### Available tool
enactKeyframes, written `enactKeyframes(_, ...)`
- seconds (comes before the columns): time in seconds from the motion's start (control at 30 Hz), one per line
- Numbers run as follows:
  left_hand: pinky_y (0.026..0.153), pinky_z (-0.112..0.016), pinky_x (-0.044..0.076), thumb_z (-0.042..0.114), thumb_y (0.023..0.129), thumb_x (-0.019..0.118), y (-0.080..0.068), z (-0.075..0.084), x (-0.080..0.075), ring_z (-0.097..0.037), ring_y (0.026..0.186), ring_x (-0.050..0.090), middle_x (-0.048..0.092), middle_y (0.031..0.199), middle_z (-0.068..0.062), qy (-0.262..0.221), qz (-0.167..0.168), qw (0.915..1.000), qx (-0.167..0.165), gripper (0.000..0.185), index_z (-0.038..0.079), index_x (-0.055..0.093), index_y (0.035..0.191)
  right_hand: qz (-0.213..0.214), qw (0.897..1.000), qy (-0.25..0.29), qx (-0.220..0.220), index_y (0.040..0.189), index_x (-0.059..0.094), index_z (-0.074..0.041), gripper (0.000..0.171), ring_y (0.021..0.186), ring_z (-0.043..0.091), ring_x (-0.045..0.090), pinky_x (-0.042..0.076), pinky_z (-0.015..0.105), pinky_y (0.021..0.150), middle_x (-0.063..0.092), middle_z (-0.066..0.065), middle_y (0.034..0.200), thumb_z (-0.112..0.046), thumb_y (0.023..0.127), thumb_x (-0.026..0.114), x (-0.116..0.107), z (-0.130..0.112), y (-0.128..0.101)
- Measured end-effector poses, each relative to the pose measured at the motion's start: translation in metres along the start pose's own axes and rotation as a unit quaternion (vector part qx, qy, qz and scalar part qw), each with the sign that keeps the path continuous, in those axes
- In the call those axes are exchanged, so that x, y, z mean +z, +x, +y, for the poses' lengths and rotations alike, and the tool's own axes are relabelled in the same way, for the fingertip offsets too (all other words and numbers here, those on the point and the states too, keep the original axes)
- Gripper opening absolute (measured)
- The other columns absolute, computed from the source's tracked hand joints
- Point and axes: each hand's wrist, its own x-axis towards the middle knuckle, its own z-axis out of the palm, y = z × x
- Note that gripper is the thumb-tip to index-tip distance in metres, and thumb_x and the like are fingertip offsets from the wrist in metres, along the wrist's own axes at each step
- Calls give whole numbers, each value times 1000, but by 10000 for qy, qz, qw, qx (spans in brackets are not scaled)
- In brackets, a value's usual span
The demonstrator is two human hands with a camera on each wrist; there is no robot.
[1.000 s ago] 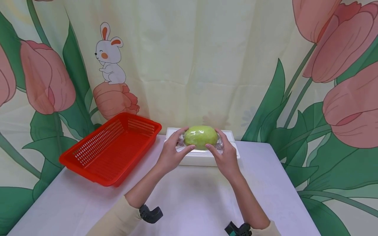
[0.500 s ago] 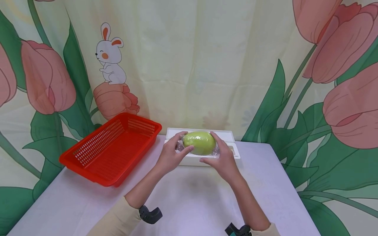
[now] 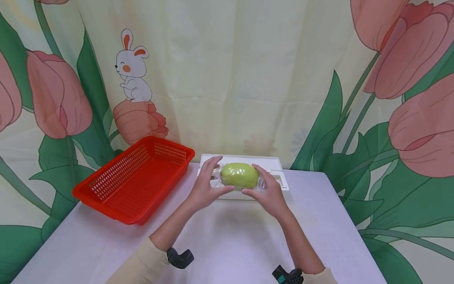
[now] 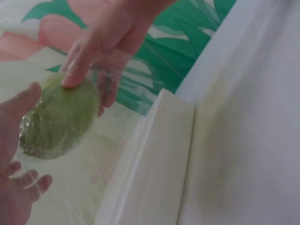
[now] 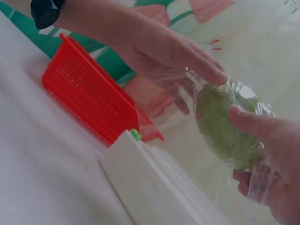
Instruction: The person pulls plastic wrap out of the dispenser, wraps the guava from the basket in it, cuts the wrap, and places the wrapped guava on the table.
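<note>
Film-wrapped green fruit [image 3: 239, 175], long axis side-to-side, between fingers [image 5: 251, 121]

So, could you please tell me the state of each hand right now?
Left hand: open, beside the wrapped green fruit.
Right hand: holding the wrapped green fruit.

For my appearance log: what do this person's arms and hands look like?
The left hand and right hand are both bare. Beige sleeves end on the forearms. A black curved device sits at the left cuff; the right device, also black, shows a teal patch.
</note>
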Motion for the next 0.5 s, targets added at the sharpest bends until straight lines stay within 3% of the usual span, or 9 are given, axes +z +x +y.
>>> enactKeyframes(0.1, 88, -38, 51, 26, 64, 83, 1, -9, 1, -15, 126, 38, 33, 141, 7, -27, -176, 9983, 559, 90, 38, 32, 137, -93, 9999, 13, 99, 135, 38, -35, 82, 127, 22, 41, 35, 54, 102, 43, -4, 139, -57, 64, 72, 0, 3, 1)
enactKeyframes(0.2, 90, -37, 50, 22, 65, 83, 3, -19, 2, -15, 128, 37, 34, 141, 6, -52, -370, 9956, 856, 84, 35, 37, 134, -196, 9995, 38, 245, 135, 38, -36, 81, 125, 22, 42, 36, 53, 102, 43, -4, 139, -59, 64, 71, 0, 5, 2)
enactKeyframes(0.5, 84, -25, 52, 14, 70, 79, 7, -34, 7, -14, 109, 54, 50, 128, 6, -1033, -810, 9898, 553, 73, 33, 42, 131, -487, 9969, 169, 598, 136, 36, -36, 83, 123, 23, 43, 39, 49, 100, 42, -2, 140, -60, 64, 70, 3, 13, 4)
